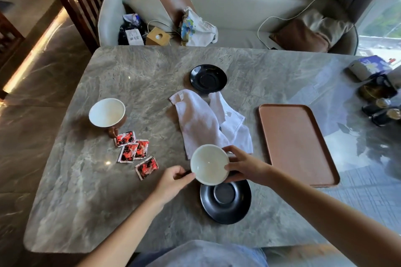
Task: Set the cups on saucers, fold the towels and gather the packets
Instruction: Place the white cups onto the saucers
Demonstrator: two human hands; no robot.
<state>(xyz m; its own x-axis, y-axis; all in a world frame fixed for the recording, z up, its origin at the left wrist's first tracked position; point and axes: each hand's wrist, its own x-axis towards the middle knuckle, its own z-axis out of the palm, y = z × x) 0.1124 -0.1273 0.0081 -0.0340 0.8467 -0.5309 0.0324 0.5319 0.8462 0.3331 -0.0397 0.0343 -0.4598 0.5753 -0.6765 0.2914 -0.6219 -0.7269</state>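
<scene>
Your right hand (245,166) and left hand (173,182) both pinch the white-lined cup (209,165) by its rim, held over the near black saucer (225,201), with crumpled towels (208,121) just behind and red packets (135,151) scattered to the left.

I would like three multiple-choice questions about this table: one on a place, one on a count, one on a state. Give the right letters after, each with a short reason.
1. Where is the far saucer?
A. beyond the towels
B. on the tray
C. under the brown cup

2. How many red packets lie on the table?
A. two
B. four
C. six

3. The cup held by the left hand and right hand is
A. full of coffee
B. upside down
C. empty

Answers:
1 A, since the saucer lies just past the towels.
2 B, since four packets show near the brown cup.
3 C, since its white inside is bare.
</scene>
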